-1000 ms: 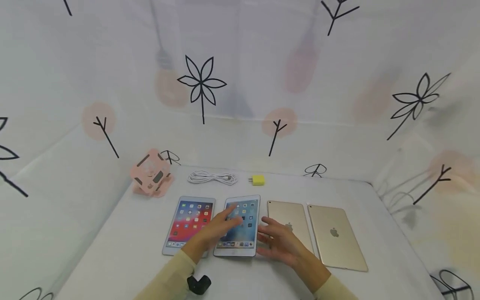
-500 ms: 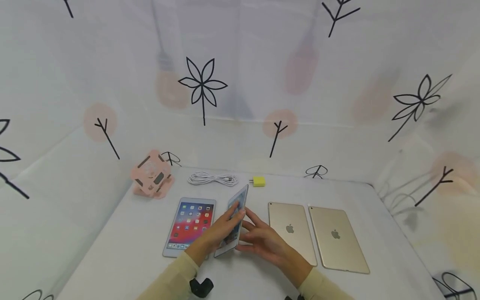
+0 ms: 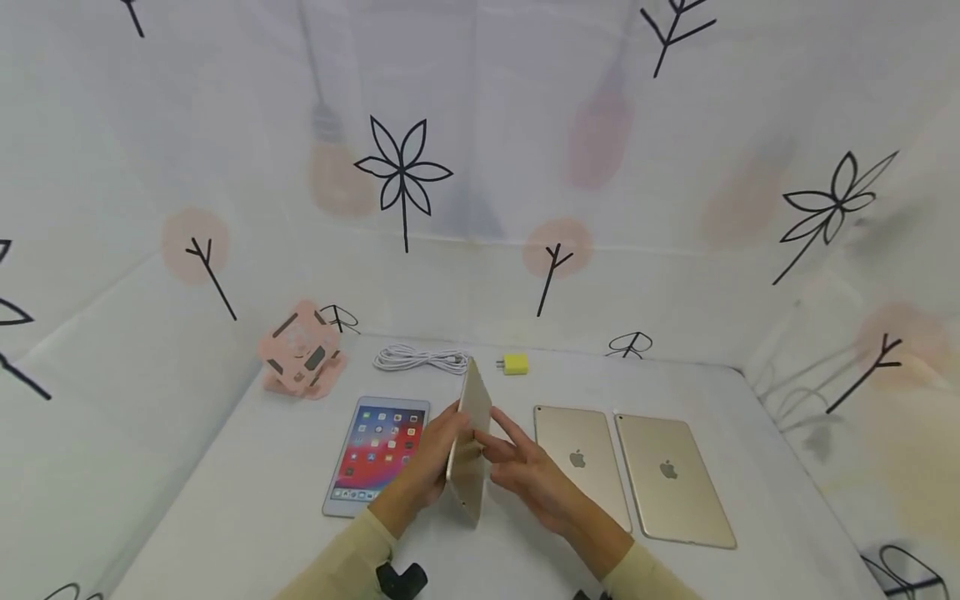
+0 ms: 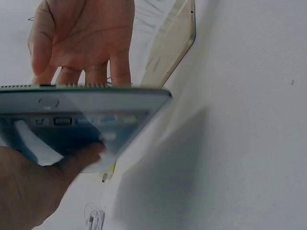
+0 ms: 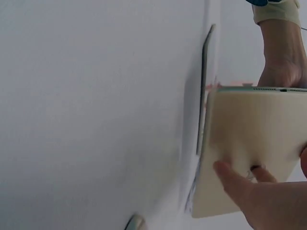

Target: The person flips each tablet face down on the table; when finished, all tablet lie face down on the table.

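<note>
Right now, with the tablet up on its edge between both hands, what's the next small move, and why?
Probably tip the raised tablet on over to the right and lay it screen down. It stands on edge, gold back facing right; the left hand and right hand hold it, and two gold tablets already lie face down beside it.

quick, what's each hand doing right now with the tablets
Left hand: grips the upright tablet, thumb on its screen side.
Right hand: open, straight fingers pressed against the tablet's gold back.

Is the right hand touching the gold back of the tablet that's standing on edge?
Touching. In the right wrist view, the right hand's fingers press flat on the tablet's gold back; the head view shows the same.
</note>
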The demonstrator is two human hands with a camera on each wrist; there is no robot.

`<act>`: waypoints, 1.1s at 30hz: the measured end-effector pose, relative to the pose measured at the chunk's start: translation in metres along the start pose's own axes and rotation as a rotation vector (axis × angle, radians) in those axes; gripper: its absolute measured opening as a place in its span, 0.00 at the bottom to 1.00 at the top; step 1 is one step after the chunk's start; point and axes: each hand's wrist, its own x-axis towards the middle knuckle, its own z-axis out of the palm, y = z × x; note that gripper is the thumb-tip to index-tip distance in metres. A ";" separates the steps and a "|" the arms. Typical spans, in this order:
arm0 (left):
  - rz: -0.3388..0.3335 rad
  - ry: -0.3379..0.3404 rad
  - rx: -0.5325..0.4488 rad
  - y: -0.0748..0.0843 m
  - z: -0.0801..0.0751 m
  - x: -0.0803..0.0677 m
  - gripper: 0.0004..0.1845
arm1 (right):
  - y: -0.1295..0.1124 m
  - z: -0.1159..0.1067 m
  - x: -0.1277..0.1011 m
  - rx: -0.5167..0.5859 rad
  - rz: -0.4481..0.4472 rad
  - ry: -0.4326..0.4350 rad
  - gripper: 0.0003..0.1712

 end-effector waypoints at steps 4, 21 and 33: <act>0.088 0.040 -0.100 -0.004 -0.003 0.004 0.31 | 0.000 -0.006 -0.004 -0.262 -0.054 0.056 0.47; 0.150 0.298 -0.246 -0.015 -0.019 0.024 0.29 | -0.003 -0.025 -0.011 -0.652 0.049 0.161 0.63; -0.060 0.282 0.170 -0.018 -0.039 0.027 0.23 | 0.005 -0.022 -0.007 -0.879 0.097 0.205 0.65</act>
